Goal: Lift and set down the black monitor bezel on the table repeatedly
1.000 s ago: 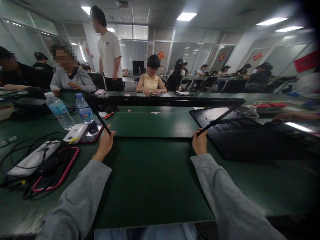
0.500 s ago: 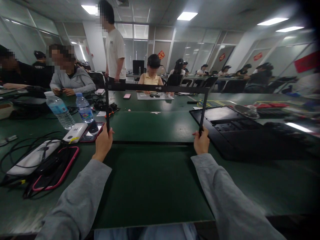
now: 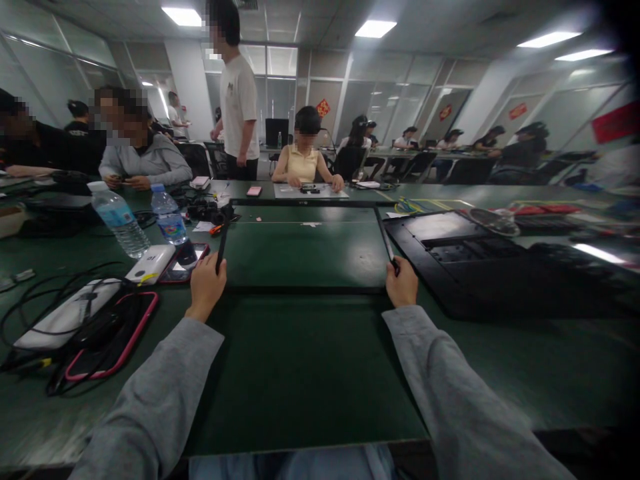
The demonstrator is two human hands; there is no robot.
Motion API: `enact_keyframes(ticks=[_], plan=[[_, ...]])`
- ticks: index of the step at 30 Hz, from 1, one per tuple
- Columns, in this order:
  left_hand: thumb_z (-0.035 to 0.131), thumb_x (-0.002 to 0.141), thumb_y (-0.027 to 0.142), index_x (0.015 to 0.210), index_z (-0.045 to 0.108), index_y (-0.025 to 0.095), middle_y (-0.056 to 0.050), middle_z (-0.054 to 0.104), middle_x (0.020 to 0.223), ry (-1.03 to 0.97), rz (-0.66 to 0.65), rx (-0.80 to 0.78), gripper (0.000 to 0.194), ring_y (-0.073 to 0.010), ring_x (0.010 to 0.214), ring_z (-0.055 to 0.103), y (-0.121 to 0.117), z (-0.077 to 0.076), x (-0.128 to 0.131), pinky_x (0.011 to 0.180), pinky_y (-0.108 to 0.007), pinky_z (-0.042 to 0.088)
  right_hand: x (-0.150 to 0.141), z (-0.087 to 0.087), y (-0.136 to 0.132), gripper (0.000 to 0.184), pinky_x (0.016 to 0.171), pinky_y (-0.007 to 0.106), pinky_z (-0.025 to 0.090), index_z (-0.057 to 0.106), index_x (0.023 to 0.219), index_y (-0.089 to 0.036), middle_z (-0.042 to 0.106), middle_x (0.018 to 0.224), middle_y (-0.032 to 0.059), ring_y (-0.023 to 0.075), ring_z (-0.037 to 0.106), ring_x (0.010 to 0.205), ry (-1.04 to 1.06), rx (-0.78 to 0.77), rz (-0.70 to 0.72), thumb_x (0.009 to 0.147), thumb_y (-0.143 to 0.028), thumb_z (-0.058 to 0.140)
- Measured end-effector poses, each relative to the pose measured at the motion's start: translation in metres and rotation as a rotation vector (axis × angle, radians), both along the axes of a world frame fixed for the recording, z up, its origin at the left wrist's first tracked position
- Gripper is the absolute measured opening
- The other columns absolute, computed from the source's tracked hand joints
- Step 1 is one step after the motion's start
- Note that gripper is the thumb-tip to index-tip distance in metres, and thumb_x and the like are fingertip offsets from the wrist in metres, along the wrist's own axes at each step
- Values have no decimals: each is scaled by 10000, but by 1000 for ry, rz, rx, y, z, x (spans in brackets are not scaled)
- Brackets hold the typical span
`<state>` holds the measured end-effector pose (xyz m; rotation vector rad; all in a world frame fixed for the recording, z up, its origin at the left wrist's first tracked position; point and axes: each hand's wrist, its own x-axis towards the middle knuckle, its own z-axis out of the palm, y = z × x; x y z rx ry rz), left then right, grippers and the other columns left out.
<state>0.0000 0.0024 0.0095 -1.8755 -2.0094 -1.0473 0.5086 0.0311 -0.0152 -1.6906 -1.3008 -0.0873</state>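
A thin black rectangular monitor bezel (image 3: 305, 291) is between my two hands over the green table (image 3: 310, 373). Its middle is open, and the tabletop shows through it. My left hand (image 3: 207, 285) is closed around the bezel's left side, and my right hand (image 3: 403, 283) grips the right side. The far bar lies low, close to the tabletop; I cannot tell whether it touches. To the right of my right hand lies a large black panel (image 3: 480, 283), flat, with recessed openings.
Left of me are two water bottles (image 3: 119, 220), a white power bank (image 3: 150, 264), a phone (image 3: 187, 265), black cables and a pink-edged phone case (image 3: 120, 340). Across the table a person in yellow (image 3: 303, 163) works at a white mat (image 3: 283, 192). Another person (image 3: 240, 113) stands behind.
The bezel's far bar has swung down from a raised position toward the table, while both hands keep their grip. The standing person has shifted slightly right.
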Motion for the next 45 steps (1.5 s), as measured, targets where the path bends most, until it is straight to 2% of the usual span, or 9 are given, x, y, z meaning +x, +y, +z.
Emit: enact_keyframes(ticks=[4,8,11,16,27,35,42,45], plan=[[402,1023,395,1316,598,179,-130,716,1195,-140,-37,257,413,-284,1127,648,-5,16,6,1003,-437,468,-9,12,-8,502,937,462,483,510,1337,-140,710,1092,168,302,673,1005,36,71,-81,945,-428,384],[459,1020,410,1361,515,191,-111,713,1232,-236,-109,354,409,-242,1140,667,-6,18,8,1015,-413,479,-10,13,-8,473,908,431,497,498,1295,-143,732,1036,157,284,698,946,67,71,-37,947,-444,390],[528,992,432,1381,454,204,-94,735,1186,-301,-141,339,456,-223,1090,703,-2,13,6,965,-391,523,-8,10,-6,456,889,420,505,490,1281,-153,743,1007,145,269,705,911,104,84,-15,943,-446,400],[583,957,454,1337,485,202,-90,758,1087,-315,-100,271,466,-236,994,739,3,4,2,894,-382,552,-6,8,-5,415,914,436,501,486,1239,-165,743,1005,139,258,708,912,127,136,-6,942,-443,407],[626,924,356,1346,507,226,-89,771,1055,-290,-52,47,456,-269,952,750,3,4,0,836,-387,557,-3,5,-4,390,905,449,512,514,1200,-188,739,985,133,269,704,907,98,132,21,927,-454,428],[579,945,388,1391,473,206,-96,774,1054,-262,-41,4,493,-281,947,753,2,4,1,837,-390,550,-3,6,-4,389,864,429,512,543,1158,-186,736,956,132,255,691,836,108,52,36,926,-476,426],[391,1024,439,1476,395,135,-75,771,886,-187,-17,113,544,-255,792,744,-8,13,7,751,-343,525,-8,16,-13,584,856,408,491,522,1387,-134,746,910,111,273,681,841,59,30,-54,957,-499,373],[361,1031,443,1453,434,136,-65,761,845,-173,3,83,526,-245,754,731,-10,14,8,736,-334,516,-7,18,-14,616,848,398,490,532,1413,-132,738,857,102,273,682,820,62,5,-70,962,-518,367]])
